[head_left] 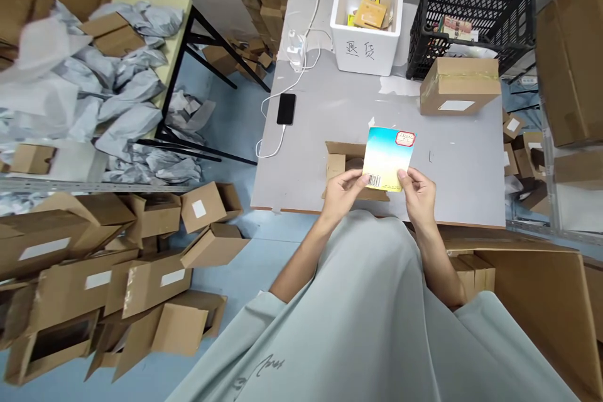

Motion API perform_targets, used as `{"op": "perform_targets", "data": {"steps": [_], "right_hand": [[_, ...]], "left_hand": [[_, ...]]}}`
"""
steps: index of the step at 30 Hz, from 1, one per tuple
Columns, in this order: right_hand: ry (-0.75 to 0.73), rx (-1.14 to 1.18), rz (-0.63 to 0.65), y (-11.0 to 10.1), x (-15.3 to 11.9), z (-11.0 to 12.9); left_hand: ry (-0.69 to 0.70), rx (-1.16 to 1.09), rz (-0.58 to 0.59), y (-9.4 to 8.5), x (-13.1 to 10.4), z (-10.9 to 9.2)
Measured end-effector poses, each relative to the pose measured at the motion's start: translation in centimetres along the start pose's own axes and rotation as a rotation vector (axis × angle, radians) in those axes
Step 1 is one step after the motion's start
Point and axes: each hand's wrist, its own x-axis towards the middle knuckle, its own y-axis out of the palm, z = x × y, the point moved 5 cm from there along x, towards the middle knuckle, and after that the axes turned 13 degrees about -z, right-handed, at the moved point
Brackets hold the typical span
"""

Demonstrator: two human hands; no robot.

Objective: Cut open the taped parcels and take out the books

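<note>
From my head cam, I've got a flat blue-and-yellow item (389, 158) up in front of me, pinched at its lower corners. My left hand (340, 192) has thumb and fingers on the lower left corner, right next to the barcode, and my right hand (421, 196) is doing the same on the lower right, thumb on top. Can't tell if it's a booklet or just a card, but there's a red-edged label in its top right corner

It sits over a small open box (335, 166) at the near edge of the grey table (304, 138), covering part of it, so I can't really make out what's inside. Off to the left a black phone (286, 109) lies plugged into a white cable (283, 132). At the back there's a white foam bin (355, 53) with black handwriting and yellow packs in it, then a black plastic crate (418, 31) beside it, with a taped carton (459, 85) just in front. Grey plastic bags (134, 129) are heaped on my far left, open cardboard boxes (157, 282) below them, and a big open carton (537, 301) stands by my right forearm
</note>
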Motion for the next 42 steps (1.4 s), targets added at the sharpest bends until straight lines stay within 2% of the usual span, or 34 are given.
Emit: {"op": "perform_targets", "data": {"steps": [2,4,7,10,12,15,18,19,21,24,26,28,30,33,35,36,39,42], "right_hand": [[0.021,0.005,0.015,0.1,0.3,-0.5],[0.026,0.005,0.017,0.4,0.6,-1.1],[-0.032,-0.002,-0.080,0.3,0.9,-1.2],[-0.110,-0.051,-0.205,0.1,0.5,-0.3],[-0.082,-0.048,-0.161,1.0,-0.3,0.2],[0.006,0.040,-0.031,3.1,-1.5,0.3],[0.036,0.100,-0.030,4.5,-1.6,0.1],[0.044,0.110,-0.042,4.6,-1.3,0.0],[0.090,0.117,-0.055,4.7,-0.5,-0.5],[0.216,0.121,0.007,4.7,0.7,-1.3],[0.278,0.124,0.102,5.0,1.3,-1.8],[0.316,0.133,0.188,5.5,1.8,-2.4],[0.338,0.150,0.224,6.2,2.3,-3.3],[0.336,0.187,0.186,7.7,4.6,-4.0],[0.303,0.225,0.154,9.3,7.8,-3.1],[0.276,0.252,0.136,10.3,9.9,-2.0],[0.169,0.355,0.037,13.6,17.4,4.1],[0.120,0.451,-0.071,16.2,23.2,10.4]], "left_hand": [[-0.056,-0.049,-0.017,0.2,0.0,-0.1],[-0.053,-0.070,-0.071,0.2,-0.1,-0.3],[0.012,-0.058,-0.144,0.1,-0.1,-0.5],[0.172,0.035,-0.244,-0.4,0.0,-1.0],[0.314,0.136,-0.274,-0.4,-0.1,-1.6],[0.561,0.290,-0.215,0.5,-0.8,-2.8],[0.718,0.394,-0.115,1.4,-1.3,-3.4],[0.711,0.402,-0.089,1.5,-1.2,-3.3],[0.591,0.381,-0.093,0.8,-0.1,-2.8],[0.228,0.278,-0.165,-1.6,2.7,-0.9],[-0.039,0.176,-0.084,-2.5,4.3,0.7],[-0.208,0.092,0.035,-2.9,5.3,2.1],[-0.249,0.054,0.081,-3.3,6.4,2.9],[-0.193,0.056,0.045,-3.5,9.1,2.9],[-0.116,0.065,0.016,-2.9,12.4,1.3],[-0.063,0.063,0.002,-2.4,14.5,-0.3],[0.106,0.010,-0.043,-0.4,21.3,-7.7],[0.239,-0.062,-0.188,0.2,26.6,-15.4]]}}
